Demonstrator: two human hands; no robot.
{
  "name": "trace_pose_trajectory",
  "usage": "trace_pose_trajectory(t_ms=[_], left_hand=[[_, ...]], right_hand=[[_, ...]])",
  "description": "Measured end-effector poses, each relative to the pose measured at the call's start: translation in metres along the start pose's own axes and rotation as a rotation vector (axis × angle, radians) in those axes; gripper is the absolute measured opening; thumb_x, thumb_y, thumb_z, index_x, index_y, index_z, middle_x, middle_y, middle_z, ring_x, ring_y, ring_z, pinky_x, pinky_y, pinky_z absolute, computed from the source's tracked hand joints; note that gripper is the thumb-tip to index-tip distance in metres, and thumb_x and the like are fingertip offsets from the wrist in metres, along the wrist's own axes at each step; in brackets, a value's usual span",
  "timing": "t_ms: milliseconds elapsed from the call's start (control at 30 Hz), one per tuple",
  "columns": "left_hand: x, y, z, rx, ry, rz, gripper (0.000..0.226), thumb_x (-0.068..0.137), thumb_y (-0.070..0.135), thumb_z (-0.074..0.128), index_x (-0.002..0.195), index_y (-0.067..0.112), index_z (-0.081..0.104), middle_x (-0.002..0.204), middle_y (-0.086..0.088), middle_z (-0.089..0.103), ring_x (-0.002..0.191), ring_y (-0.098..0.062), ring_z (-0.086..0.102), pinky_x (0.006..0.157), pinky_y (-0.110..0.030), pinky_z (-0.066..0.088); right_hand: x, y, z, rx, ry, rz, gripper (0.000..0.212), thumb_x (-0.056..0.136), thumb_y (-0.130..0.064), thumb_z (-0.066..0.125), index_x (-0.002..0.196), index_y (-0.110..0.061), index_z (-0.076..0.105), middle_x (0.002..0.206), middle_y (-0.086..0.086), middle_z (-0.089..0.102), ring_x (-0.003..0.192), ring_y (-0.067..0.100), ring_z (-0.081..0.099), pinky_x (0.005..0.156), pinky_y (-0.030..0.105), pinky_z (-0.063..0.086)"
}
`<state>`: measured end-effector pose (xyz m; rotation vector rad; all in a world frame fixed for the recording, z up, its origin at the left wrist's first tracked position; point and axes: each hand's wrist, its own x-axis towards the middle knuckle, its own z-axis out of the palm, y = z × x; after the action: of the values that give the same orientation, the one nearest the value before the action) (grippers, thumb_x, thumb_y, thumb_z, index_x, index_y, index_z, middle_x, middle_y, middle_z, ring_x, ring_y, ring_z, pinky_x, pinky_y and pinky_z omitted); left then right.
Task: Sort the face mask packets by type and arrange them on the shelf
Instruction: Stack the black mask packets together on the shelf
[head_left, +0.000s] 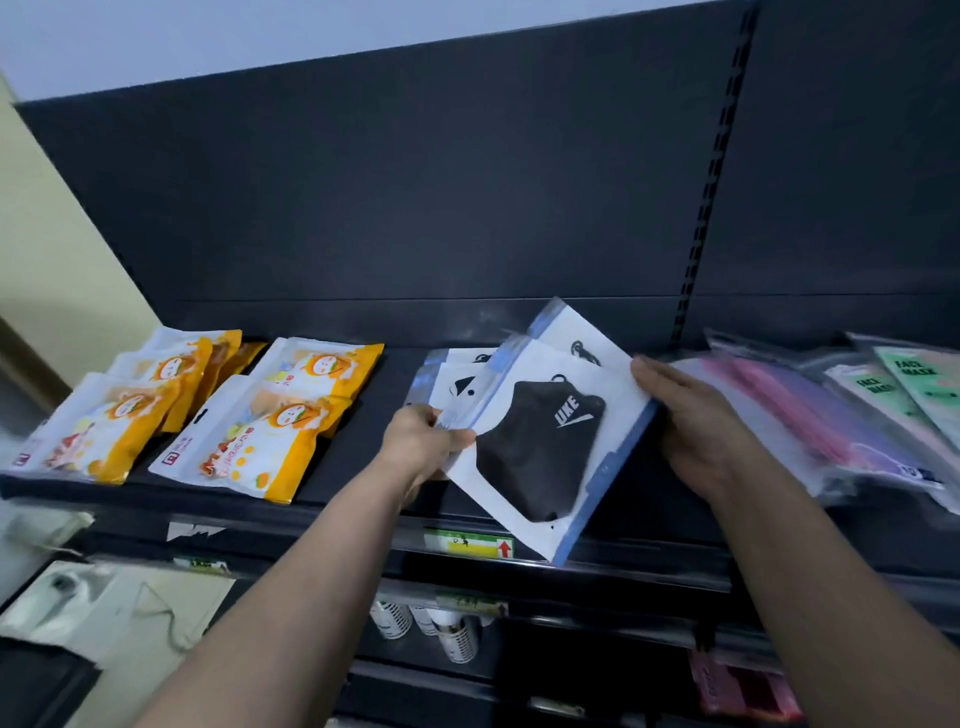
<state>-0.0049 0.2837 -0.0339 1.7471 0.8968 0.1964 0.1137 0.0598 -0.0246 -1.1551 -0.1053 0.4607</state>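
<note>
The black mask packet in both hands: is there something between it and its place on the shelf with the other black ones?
Nothing visible blocks it. The black mask packet already overlaps the black mask stack behind it.

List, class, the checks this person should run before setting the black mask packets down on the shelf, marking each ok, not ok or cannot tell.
1. Left hand grips the black mask packets: ok.
2. Right hand steadies their right edge: ok.
3. Held packets all one type: ok.
4. Packets square to the shelf: not ok, tilted.
5. Gap between the orange packets and the pink packets: ok.
6. Number held: cannot tell.
</note>
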Motion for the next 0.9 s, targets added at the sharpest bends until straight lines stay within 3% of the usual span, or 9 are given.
trace_pose_trajectory(t_ms=[67, 133, 267, 367, 500, 600, 700, 767, 900], left_hand=[[0.000, -0.010, -0.001, 0.020, 0.031, -0.028, 0.018, 0.079, 0.011, 0.077, 0.084, 0.012, 0.060, 0.098, -0.015, 0.071, 0.085, -0.031, 0.071, 0.073, -0.051, 0.060], [0.001, -0.015, -0.002, 0.046, 0.052, -0.014, 0.016, 0.080, 0.012, 0.075, 0.081, 0.013, 0.059, 0.096, -0.015, 0.070, 0.084, -0.031, 0.071, 0.071, -0.050, 0.061], [0.010, -0.016, -0.021, 0.061, 0.238, 0.023, 0.014, 0.079, 0.009, 0.066, 0.091, 0.009, 0.059, 0.094, -0.012, 0.066, 0.081, -0.030, 0.066, 0.072, -0.045, 0.061], [0.020, -0.016, -0.042, 0.123, 0.366, -0.015, 0.035, 0.077, 0.010, 0.066, 0.111, 0.007, 0.059, 0.097, -0.011, 0.061, 0.085, -0.030, 0.060, 0.075, -0.039, 0.059], [0.025, -0.020, -0.040, 0.241, 0.369, -0.019, 0.044, 0.080, 0.015, 0.067, 0.120, 0.001, 0.057, 0.116, -0.017, 0.062, 0.102, -0.034, 0.060, 0.071, -0.031, 0.048], [0.029, -0.025, -0.036, 0.196, 0.366, 0.013, 0.040, 0.080, 0.014, 0.066, 0.117, 0.002, 0.058, 0.113, -0.016, 0.064, 0.097, -0.033, 0.061, 0.070, -0.031, 0.048], [0.030, -0.021, -0.054, 0.028, 0.545, 0.125, 0.027, 0.086, 0.013, 0.060, 0.110, 0.001, 0.057, 0.105, -0.018, 0.064, 0.093, -0.034, 0.060, 0.077, -0.034, 0.048], [0.029, -0.012, -0.071, -0.076, 0.663, 0.175, 0.022, 0.089, 0.013, 0.058, 0.108, 0.002, 0.054, 0.100, -0.016, 0.060, 0.091, -0.033, 0.058, 0.078, -0.034, 0.047], [0.029, 0.004, -0.088, -0.143, 0.666, 0.209, 0.024, 0.090, 0.012, 0.059, 0.112, 0.006, 0.052, 0.100, -0.008, 0.055, 0.087, -0.025, 0.053, 0.076, -0.030, 0.044]], right_hand=[[-0.004, 0.012, 0.005, 0.135, -0.127, 0.114, 0.047, 0.079, -0.016, 0.065, 0.123, -0.002, 0.059, 0.119, 0.014, 0.066, 0.107, 0.026, 0.062, 0.095, 0.037, 0.050], [-0.007, 0.031, 0.010, 0.125, -0.166, 0.189, 0.038, 0.088, -0.013, 0.057, 0.124, -0.002, 0.058, 0.117, 0.015, 0.067, 0.105, 0.027, 0.064, 0.088, 0.039, 0.055], [-0.004, 0.044, 0.010, 0.102, 0.010, 0.177, 0.030, 0.102, -0.015, 0.037, 0.127, -0.015, 0.054, 0.103, 0.004, 0.070, 0.085, 0.021, 0.068, 0.068, 0.039, 0.054], [0.001, 0.027, 0.011, 0.070, 0.092, 0.064, 0.030, 0.098, -0.007, 0.044, 0.124, -0.019, 0.053, 0.099, 0.000, 0.068, 0.084, 0.015, 0.066, 0.065, 0.031, 0.053], [-0.006, 0.032, 0.034, 0.214, -0.075, 0.177, 0.025, 0.082, -0.001, 0.059, 0.106, -0.006, 0.061, 0.091, 0.006, 0.073, 0.084, 0.017, 0.069, 0.065, 0.028, 0.058], [-0.005, 0.049, 0.048, 0.057, -0.024, 0.247, 0.025, 0.092, 0.005, 0.047, 0.108, -0.011, 0.057, 0.097, 0.010, 0.069, 0.085, 0.024, 0.067, 0.067, 0.040, 0.055], [0.010, 0.042, 0.048, -0.214, 0.128, 0.142, 0.032, 0.093, 0.006, 0.041, 0.117, -0.014, 0.052, 0.098, 0.007, 0.065, 0.078, 0.019, 0.063, 0.058, 0.032, 0.050], [0.023, 0.037, 0.047, -0.381, 0.106, 0.119, 0.037, 0.091, 0.005, 0.042, 0.121, -0.013, 0.050, 0.102, 0.009, 0.063, 0.075, 0.018, 0.061, 0.056, 0.030, 0.050], [0.048, 0.038, 0.063, -0.728, 0.061, 0.009, 0.044, 0.088, -0.012, 0.061, 0.129, -0.018, 0.046, 0.120, 0.009, 0.059, 0.090, 0.021, 0.059, 0.075, 0.036, 0.051]])
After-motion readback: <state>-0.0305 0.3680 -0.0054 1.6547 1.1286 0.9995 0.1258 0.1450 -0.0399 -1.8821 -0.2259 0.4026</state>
